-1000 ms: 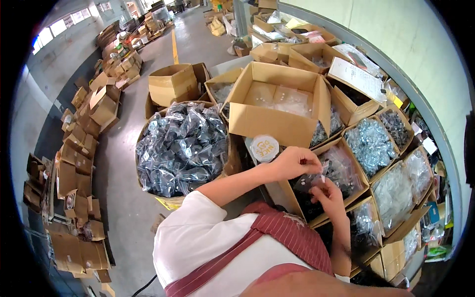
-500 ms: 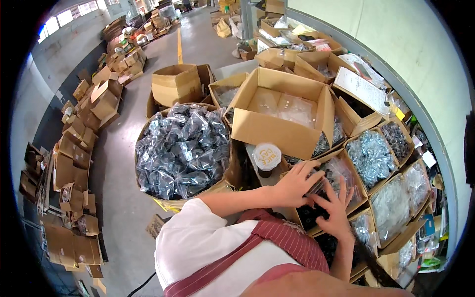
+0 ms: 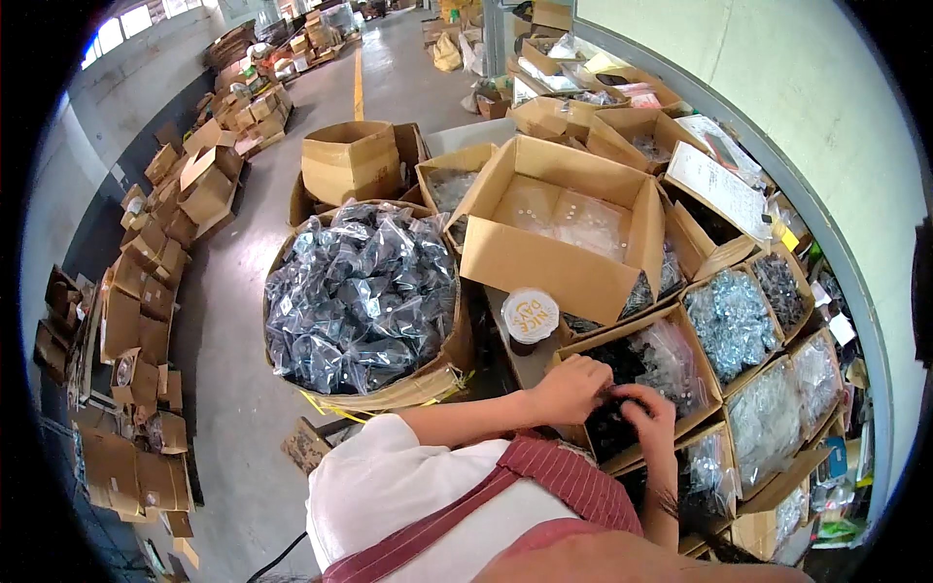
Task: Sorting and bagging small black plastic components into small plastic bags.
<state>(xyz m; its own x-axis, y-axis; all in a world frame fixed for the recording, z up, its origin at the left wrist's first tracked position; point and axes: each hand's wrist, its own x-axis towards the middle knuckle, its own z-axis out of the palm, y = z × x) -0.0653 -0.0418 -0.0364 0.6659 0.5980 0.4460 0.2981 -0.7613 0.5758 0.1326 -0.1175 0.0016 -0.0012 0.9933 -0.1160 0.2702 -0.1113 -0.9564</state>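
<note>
My left hand (image 3: 573, 387) and my right hand (image 3: 649, 418) meet inside an open cardboard box (image 3: 702, 367) just in front of me. The box holds a clear plastic bag (image 3: 671, 355) full of small black parts (image 3: 607, 428). Both hands have their fingers curled down into those black parts, fingertips almost touching each other. My left forearm comes in from the lower left, my right one from below. What lies under the fingers is hidden.
A lidded paper cup (image 3: 530, 316) stands just left of the box. Behind it is a large open carton (image 3: 564, 257). A round bin (image 3: 360, 291) of bagged dark parts sits to the left. Boxes of bagged silver parts (image 3: 734, 321) line the right wall. Cartons (image 3: 146, 321) are piled along the far left.
My hands were lifted over the box a second ago, then spread flat on the bag. Now they have drawn together with fingers curled into the black parts.
</note>
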